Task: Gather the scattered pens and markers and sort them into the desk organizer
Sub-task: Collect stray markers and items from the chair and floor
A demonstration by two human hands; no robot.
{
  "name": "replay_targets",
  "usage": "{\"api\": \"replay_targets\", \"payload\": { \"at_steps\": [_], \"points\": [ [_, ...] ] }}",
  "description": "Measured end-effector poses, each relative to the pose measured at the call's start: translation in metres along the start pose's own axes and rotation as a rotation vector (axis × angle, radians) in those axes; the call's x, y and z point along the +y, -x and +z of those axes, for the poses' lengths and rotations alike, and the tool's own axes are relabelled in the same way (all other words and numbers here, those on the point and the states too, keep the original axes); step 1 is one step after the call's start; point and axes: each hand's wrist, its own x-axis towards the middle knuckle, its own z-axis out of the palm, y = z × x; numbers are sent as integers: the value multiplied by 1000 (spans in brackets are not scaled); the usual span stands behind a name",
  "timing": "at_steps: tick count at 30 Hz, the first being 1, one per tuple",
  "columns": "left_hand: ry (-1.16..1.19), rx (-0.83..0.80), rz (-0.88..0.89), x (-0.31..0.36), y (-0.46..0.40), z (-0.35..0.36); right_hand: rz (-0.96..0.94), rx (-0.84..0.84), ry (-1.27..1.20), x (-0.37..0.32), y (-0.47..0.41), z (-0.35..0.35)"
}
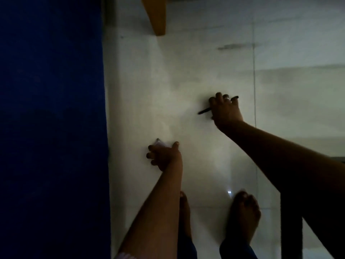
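Observation:
The view looks straight down at a pale tiled floor (186,81) in dim light. My right hand (225,109) reaches down to the floor with its fingers curled round a black pen (203,111); the pen's ends stick out on both sides of the hand. My left hand (164,156) hangs lower left, fingers curled round a small pale, clear-looking object (158,143) whose kind I cannot make out. The desk organizer is not in view.
A dark blue surface (52,128) fills the whole left side. A yellow-brown wooden piece (156,15) juts in at the top. My two bare feet (244,217) stand at the bottom, and a dark frame (291,221) stands at the lower right.

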Motion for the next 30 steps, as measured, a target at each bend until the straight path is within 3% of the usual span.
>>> {"api": "replay_targets", "payload": {
  "at_steps": [3,5,7,10,14,23,26,30],
  "points": [
    [-92,-5,174,-22,-2,-2,-2,-53,-37,-5,27,26],
    [-121,-89,256,-35,5,-11,30,-163,-201,-15,59,34],
    [-73,-214,276,-38,25,-29,59,-292,-381,-26,95,17],
    [-10,-325,280,-32,61,-54,-21,-374,-448,-41,127,-26],
    [114,-383,293,9,124,-107,-27,-315,-447,-37,138,-130],
    [111,-490,502,180,308,-275,361,-104,-707,8,186,-412],
    [68,-510,617,227,360,-313,409,-45,-732,24,204,-480],
    [185,-514,662,280,407,-327,416,47,-798,54,207,-533]
  ]
}}
